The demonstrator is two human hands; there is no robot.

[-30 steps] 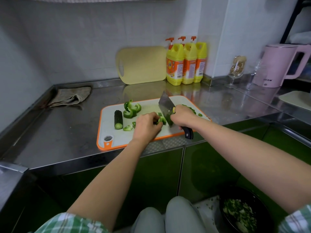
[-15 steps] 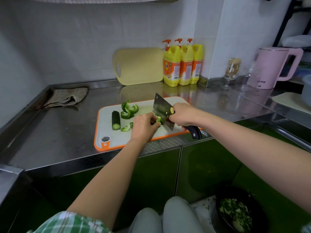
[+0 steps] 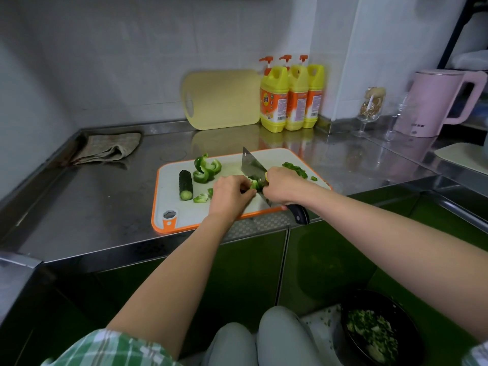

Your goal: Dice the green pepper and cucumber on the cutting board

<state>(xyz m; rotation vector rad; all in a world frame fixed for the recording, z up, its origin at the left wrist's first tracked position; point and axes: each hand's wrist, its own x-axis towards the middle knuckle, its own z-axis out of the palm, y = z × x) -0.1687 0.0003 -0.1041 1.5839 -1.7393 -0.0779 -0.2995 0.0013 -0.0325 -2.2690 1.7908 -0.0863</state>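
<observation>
- Pepper [image 3: 254, 184]: one green piece lies near the middle of the board [image 3: 169, 199], right against the knife blade.
- Left hand [image 3: 231, 191]: its fingers are curled down over that piece and pinch it to the board, knuckles toward the blade.
- Right hand [image 3: 284, 184]: it is wrapped round the knife [image 3: 252, 165] where blade meets handle. The black handle end sticks out below the hand, past the board's near edge.
- Knife: a broad cleaver, held with the blade upright, edge down at the pinched piece and tip pointing toward the wall.
- Strips [image 3: 206, 169]: curled, uncut pepper lengths sit on the far left part of the board, just right of the cucumber.
- Cucumber [image 3: 185, 184]: a dark stub lies on the board's left side, pale cut end toward the near edge, apart from both hands.
- Scraps [image 3: 201, 198]: a few small pepper bits lie between the cucumber and the left hand.
- Dice [image 3: 294, 167]: a small heap of chopped green lies on the board's far right, beyond the right hand.
- Board: white with an orange rim, flat on the steel bench [image 3: 92, 202], close to its front edge.
- Cloth [image 3: 108, 147]: crumpled at the bench's far left, by the wall.
- Yellow board [image 3: 224, 99]: leans on the back wall, with three yellow bottles [image 3: 290, 99] just to its right.
- Glass [image 3: 371, 107] and pink kettle [image 3: 435, 101]: farther right, on the side run of the bench.
- Bowl [image 3: 369, 302]: black, holding chopped greens, low at the right, below the bench.
</observation>
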